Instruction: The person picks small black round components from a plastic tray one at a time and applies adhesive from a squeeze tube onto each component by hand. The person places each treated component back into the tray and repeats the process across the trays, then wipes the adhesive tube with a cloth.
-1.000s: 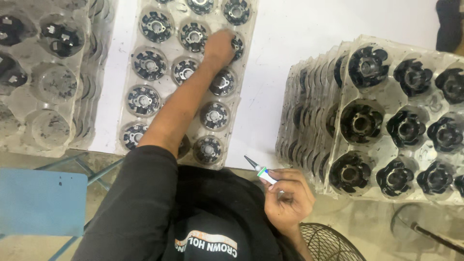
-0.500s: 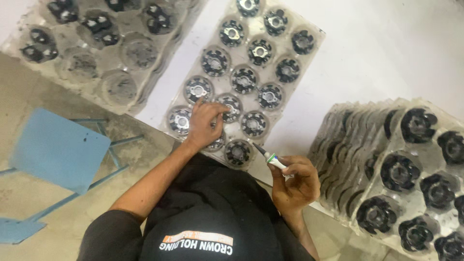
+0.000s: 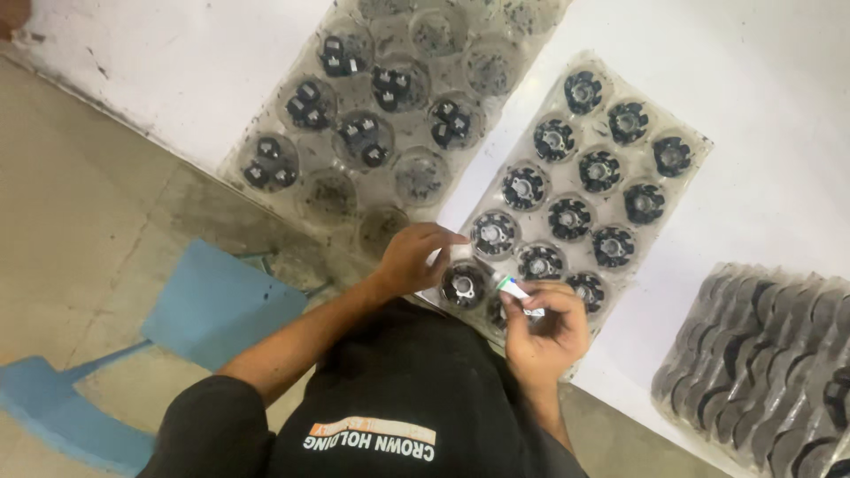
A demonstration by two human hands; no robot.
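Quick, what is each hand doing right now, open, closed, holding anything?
Left hand: fingers curled over the near end of the clear tray of black round parts; whether it grips one cannot be told.
Right hand: closed on a small tube.

Clear glossy plastic tray (image 3: 686,142) — black matt plastic parts (image 3: 568,218), shiny metal centres; table (image 3: 779,71) smooth white.

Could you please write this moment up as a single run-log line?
left hand: over near end of clear tray of black round parts | right hand: holds small tube | stacked trays: at right
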